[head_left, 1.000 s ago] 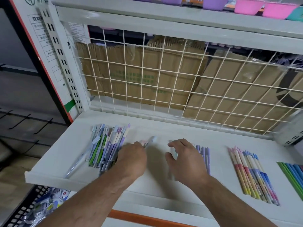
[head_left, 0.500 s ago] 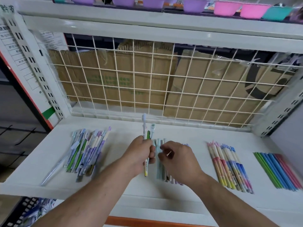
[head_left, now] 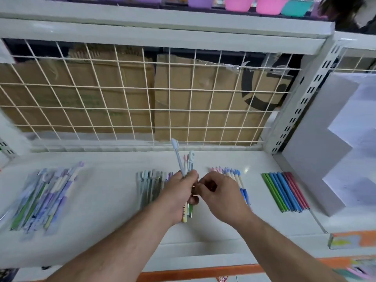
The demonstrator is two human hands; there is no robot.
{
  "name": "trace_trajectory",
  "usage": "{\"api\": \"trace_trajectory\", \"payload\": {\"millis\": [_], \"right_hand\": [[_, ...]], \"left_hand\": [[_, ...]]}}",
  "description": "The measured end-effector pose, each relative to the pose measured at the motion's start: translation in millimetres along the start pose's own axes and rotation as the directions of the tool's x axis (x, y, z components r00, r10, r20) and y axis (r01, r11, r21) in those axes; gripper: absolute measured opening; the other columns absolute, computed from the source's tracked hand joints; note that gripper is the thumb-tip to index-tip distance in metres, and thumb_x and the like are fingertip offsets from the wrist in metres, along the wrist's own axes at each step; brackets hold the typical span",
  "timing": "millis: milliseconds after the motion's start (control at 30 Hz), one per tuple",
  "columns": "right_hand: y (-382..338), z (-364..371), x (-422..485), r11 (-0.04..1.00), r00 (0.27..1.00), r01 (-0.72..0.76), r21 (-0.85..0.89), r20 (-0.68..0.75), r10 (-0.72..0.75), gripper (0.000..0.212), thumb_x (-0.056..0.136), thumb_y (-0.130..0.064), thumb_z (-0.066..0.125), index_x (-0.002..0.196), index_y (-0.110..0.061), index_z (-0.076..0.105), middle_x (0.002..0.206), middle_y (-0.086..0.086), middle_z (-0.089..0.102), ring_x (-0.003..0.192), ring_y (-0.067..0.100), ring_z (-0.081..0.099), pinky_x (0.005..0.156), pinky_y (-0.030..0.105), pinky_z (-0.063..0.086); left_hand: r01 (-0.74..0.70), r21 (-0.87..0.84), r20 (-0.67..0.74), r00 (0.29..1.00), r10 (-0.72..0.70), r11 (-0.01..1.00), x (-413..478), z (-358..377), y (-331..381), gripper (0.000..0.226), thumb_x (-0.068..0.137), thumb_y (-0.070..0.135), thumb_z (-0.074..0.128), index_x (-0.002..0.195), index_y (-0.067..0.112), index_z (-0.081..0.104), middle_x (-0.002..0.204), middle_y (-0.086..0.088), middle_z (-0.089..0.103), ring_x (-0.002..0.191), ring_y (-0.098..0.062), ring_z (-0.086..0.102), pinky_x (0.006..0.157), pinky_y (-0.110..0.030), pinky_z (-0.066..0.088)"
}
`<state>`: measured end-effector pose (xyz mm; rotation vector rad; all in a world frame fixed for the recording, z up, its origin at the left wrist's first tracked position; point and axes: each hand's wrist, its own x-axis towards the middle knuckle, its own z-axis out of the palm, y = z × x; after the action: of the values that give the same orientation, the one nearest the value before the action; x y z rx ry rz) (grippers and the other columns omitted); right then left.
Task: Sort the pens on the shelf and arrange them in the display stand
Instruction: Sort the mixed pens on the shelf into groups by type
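Step in hand, by my judgement: separating a held bunch by type.

My left hand (head_left: 179, 192) grips a small bunch of pens (head_left: 189, 165) at mid-barrel. Fingers and thumb are wrapped round them, the caps fan upward, and the lower ends hang just above the shelf (head_left: 109, 200). My right hand (head_left: 221, 194) sits against the bunch from the right, fingers curled, thumb and forefinger drawn together at the barrels. Whether they pinch one pen or only touch it, I cannot tell.

Recommended handling:
- Draw out one pen at a time, lengthwise.
- Keep the left grip firm enough that the others do not slide out with it.
- Lay each pen parallel to its matching group, caps to the rear.

Groups noted:
- A mixed pile (head_left: 44, 192) at left, unsorted.
- A grey-green row (head_left: 149, 184) behind my left hand.
- A pastel row (head_left: 234, 176) behind my right.
- A green, blue and red row (head_left: 284, 192) further right.

The display stand (head_left: 317, 143) stands beyond that last row, well apart from both hands.
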<state>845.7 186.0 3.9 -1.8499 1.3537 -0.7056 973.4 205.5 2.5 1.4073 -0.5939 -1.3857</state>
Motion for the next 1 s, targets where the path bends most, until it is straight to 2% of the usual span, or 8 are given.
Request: {"api": "trace_trajectory", "payload": {"millis": [100, 200, 300, 400, 500, 667, 800, 1000], "right_hand": [[11, -22, -5, 0.999, 0.999, -0.034, 0.035, 0.023, 0.033, 0.013, 0.09, -0.021, 0.067, 0.077, -0.021, 0.066, 0.063, -0.014, 0.068, 0.057, 0.002, 0.06, 0.056, 0.017, 0.046], [27, -41, -9, 0.997, 0.997, -0.071, 0.034, 0.034, 0.069, 0.013, 0.089, -0.021, 0.066, 0.078, -0.013, 0.069, 0.069, 0.004, 0.07, 0.062, 0.014, 0.063, 0.062, 0.03, 0.051], [47, -60, -10, 0.988, 0.99, -0.139, 0.072, 0.025, 0.138, 0.019, 0.087, -0.02, 0.068, 0.073, -0.007, 0.063, 0.06, 0.002, 0.06, 0.053, 0.009, 0.051, 0.052, 0.026, 0.043], [66, -79, -11, 0.971, 0.975, -0.215, 0.104, -0.029, 0.219, 0.02, 0.089, -0.024, 0.069, 0.074, -0.012, 0.063, 0.06, -0.006, 0.057, 0.05, 0.005, 0.05, 0.048, 0.018, 0.041], [86, -101, -8, 0.957, 0.951, -0.275, 0.092, -0.12, 0.285, 0.02, 0.09, -0.025, 0.066, 0.073, -0.015, 0.062, 0.061, -0.007, 0.057, 0.054, 0.008, 0.052, 0.052, 0.023, 0.041], [122, -133, 1, 0.923, 0.92, -0.345, -0.169, -0.255, 0.297, 0.019, 0.087, -0.027, 0.064, 0.073, -0.015, 0.062, 0.061, -0.003, 0.06, 0.062, 0.021, 0.06, 0.054, 0.027, 0.043], [140, -141, 9, 0.874, 0.921, -0.357, -0.329, -0.278, 0.272, 0.016, 0.092, -0.033, 0.062, 0.089, -0.019, 0.067, 0.082, 0.001, 0.068, 0.08, 0.026, 0.065, 0.07, 0.033, 0.054], [151, -139, 23, 0.8, 0.948, -0.29, -0.525, -0.274, 0.164, 0.019, 0.095, -0.037, 0.055, 0.099, -0.02, 0.064, 0.09, 0.001, 0.067, 0.082, 0.025, 0.064, 0.067, 0.034, 0.054]], "left_hand": [[-0.003, -0.012, 0.05, 0.999, 0.004, 1.0, 1, 30, -8, 0.016, 0.1, 0.021, 0.055, 0.093, 0.009, 0.062, 0.075, -0.01, 0.058, 0.061, -0.019, 0.051, 0.054, -0.029, 0.041], [0.044, -0.081, 0.099, 0.994, -0.036, 0.996, 0, 61, -14, 0.017, 0.101, 0.022, 0.055, 0.097, 0.012, 0.069, 0.081, -0.011, 0.067, 0.073, -0.026, 0.061, 0.067, -0.036, 0.048], [0.084, -0.12, 0.137, 0.988, -0.068, 0.989, -1, 88, -21, 0.019, 0.102, 0.02, 0.053, 0.097, 0.012, 0.071, 0.081, -0.009, 0.072, 0.066, -0.023, 0.066, 0.058, -0.03, 0.053], [0.101, -0.103, 0.113, 0.99, -0.089, 0.99, 6, 110, -31, 0.02, 0.1, 0.018, 0.054, 0.103, 0.005, 0.069, 0.09, -0.017, 0.071, 0.075, -0.031, 0.066, 0.065, -0.043, 0.059], [0.1, -0.139, 0.051, 0.994, -0.094, 0.985, 14, 127, -39, 0.014, 0.097, 0.01, 0.054, 0.098, 0.0, 0.064, 0.08, -0.018, 0.066, 0.065, -0.028, 0.061, 0.063, -0.045, 0.059], [0.107, -0.084, 0.042, 0.994, -0.103, 0.991, 15, 142, -44, 0.014, 0.101, 0.012, 0.048, 0.094, 0.006, 0.058, 0.056, -0.004, 0.051, 0.042, -0.013, 0.034, 0.04, -0.019, 0.031], [0.119, -0.039, 0.043, 0.992, -0.117, 0.992, 14, 147, -47, 0.022, 0.102, 0.019, 0.047, 0.101, 0.002, 0.061, 0.06, -0.002, 0.046, 0.044, -0.011, 0.028, 0.04, -0.022, 0.024], [0.133, -0.028, 0.029, 0.991, -0.132, 0.991, 16, 142, -46, 0.02, 0.094, 0.012, 0.057, 0.107, -0.001, 0.065, 0.062, -0.002, 0.047, 0.045, -0.014, 0.031, 0.041, -0.022, 0.027]]}}
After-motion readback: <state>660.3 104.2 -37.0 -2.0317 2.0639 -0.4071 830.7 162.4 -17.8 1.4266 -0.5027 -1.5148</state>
